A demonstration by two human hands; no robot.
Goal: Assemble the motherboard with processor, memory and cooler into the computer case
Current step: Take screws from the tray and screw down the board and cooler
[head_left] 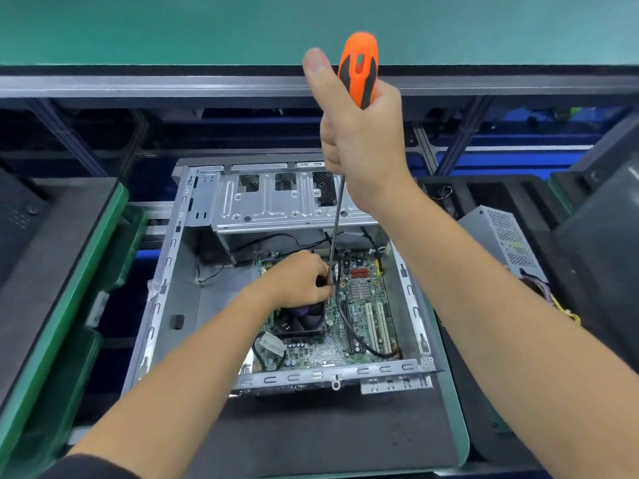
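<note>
An open grey computer case (166, 271) lies flat on a dark mat. Inside it sits the green motherboard (363, 305) with a black cooler fan (301, 323) on it. My right hand (363, 133) grips the orange-and-black handle of a long screwdriver (359, 63), held upright above the case. Its thin shaft runs down to the board beside the cooler's far right corner. My left hand (297, 278) rests on top of the cooler and pinches the lower end of the shaft. The tip is hidden by my fingers.
A green-edged dark tray (69, 271) stands at the left. A grey power supply (505, 240) with loose coloured wires lies to the right of the case, next to black bins. A metal rail and green shelf run across the back.
</note>
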